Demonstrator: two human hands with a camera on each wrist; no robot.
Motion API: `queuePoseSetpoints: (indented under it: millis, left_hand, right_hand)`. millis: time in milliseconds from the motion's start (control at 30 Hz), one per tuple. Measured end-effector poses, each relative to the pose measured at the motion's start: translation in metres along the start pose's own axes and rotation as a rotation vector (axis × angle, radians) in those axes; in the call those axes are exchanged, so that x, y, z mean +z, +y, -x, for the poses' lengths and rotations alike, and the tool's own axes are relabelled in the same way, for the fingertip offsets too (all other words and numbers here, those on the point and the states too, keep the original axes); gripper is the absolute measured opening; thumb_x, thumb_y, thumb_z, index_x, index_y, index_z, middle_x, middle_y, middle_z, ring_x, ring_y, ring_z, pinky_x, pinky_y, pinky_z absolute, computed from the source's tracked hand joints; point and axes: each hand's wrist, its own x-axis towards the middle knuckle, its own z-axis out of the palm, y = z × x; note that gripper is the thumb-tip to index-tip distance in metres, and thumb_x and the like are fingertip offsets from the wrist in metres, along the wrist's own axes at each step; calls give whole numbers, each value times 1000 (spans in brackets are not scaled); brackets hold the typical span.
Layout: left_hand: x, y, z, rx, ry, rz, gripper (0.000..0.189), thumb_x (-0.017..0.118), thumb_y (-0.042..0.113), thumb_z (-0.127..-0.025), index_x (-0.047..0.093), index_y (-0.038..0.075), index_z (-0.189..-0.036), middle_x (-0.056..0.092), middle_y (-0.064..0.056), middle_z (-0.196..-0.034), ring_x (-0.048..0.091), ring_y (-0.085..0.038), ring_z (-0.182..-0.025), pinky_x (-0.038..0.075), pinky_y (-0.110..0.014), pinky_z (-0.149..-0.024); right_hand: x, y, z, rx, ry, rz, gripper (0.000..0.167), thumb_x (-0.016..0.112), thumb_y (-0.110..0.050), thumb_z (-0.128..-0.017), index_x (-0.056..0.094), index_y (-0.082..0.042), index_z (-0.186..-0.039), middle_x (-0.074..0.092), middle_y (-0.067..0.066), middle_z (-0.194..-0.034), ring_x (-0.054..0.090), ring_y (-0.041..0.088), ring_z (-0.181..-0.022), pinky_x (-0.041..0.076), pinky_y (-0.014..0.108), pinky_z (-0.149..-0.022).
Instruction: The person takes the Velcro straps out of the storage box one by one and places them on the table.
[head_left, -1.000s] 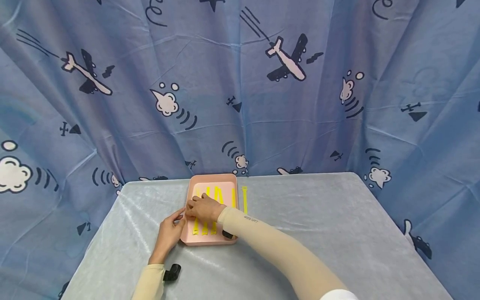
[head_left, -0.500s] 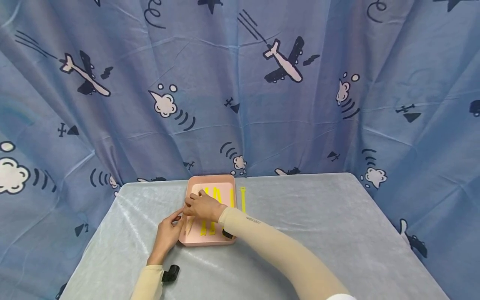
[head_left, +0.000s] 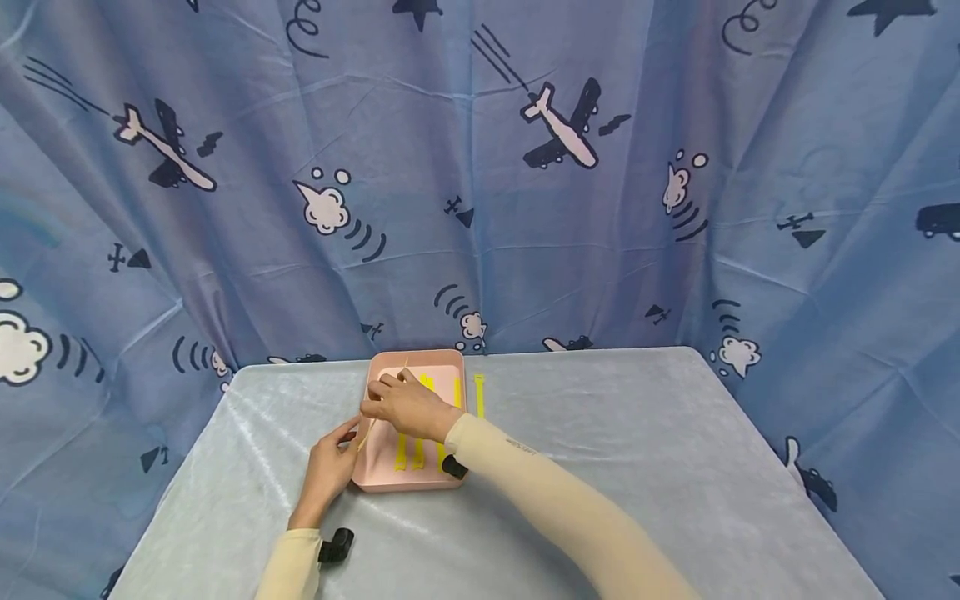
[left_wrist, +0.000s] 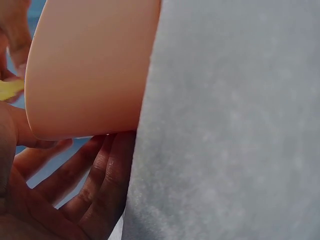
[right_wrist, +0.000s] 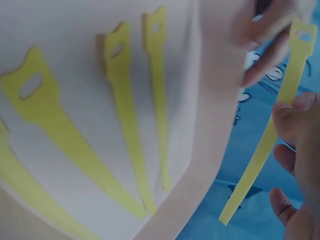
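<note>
My right hand (head_left: 412, 408) pinches a yellow strap-type cable tie (right_wrist: 265, 145) with a slotted head between thumb and fingers. It is raised at the left side of the pink tray (head_left: 408, 485), and in the head view it slants near that rim. Several similar yellow cable ties (right_wrist: 131, 135) lie spread in the tray; the right hand hides parts of them in the head view. My left hand (head_left: 330, 467) is at the tray's left outer wall (left_wrist: 90, 75), its loosely extended fingers (left_wrist: 95, 185) touching it low down.
One more yellow cable tie (head_left: 480, 396) lies on the table just right of the tray. Grey cloth (head_left: 600, 442) covers the table. A blue printed curtain (head_left: 420, 208) hangs directly behind the table's far edge.
The leftmost cable tie has been lifted from the tray's floor and tilted toward the left rim in my right hand. My left hand stays at the tray's side; the view has shifted slightly.
</note>
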Motion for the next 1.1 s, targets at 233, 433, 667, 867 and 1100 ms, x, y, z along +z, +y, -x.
queuePoseSetpoints:
  millis: [233, 433, 667, 867, 1100]
  left_hand:
    - [1, -2, 0, 5, 21, -5, 43, 56, 11, -96, 56, 8, -139, 67, -25, -119, 70, -24, -86, 50, -25, -63]
    - [0, -2, 0, -7, 24, 8, 43, 55, 13, -96, 57, 9, -139, 67, -24, -119, 67, -17, -75, 47, -25, -58]
    - [1, -4, 3, -32, 10, 29, 44, 53, 14, -97, 56, 9, -140, 66, -24, -121, 59, -13, -65, 44, -25, -53]
    - [2, -3, 3, -29, 4, 40, 44, 53, 14, -97, 55, 10, -141, 65, -24, -123, 55, -12, -61, 43, -25, -51]
    - [1, 0, 1, -23, 1, 44, 44, 52, 14, -98, 54, 11, -142, 64, -24, -125, 61, -13, -67, 44, -25, -54]
  right_hand:
    - [-13, 6, 10, 52, 102, -120, 8, 60, -28, -97, 60, -29, -104, 57, -9, -110, 53, 10, -104, 36, 26, -79]
    - [-25, 14, 18, 106, 192, -292, 5, 61, -21, -97, 57, -25, -97, 55, -8, -105, 52, 12, -108, 40, 32, -91]
    - [-31, 16, 30, 133, 284, -424, 4, 61, -19, -96, 61, -20, -99, 57, -4, -103, 54, 14, -104, 41, 39, -102]
    - [-31, 16, 38, 166, 343, -506, 5, 63, -16, -94, 60, -18, -98, 56, -4, -100, 54, 13, -100, 44, 33, -96]
    - [-32, 19, 45, 206, 399, -588, 6, 62, -14, -95, 58, -16, -99, 59, -3, -103, 58, 12, -101, 50, 27, -90]
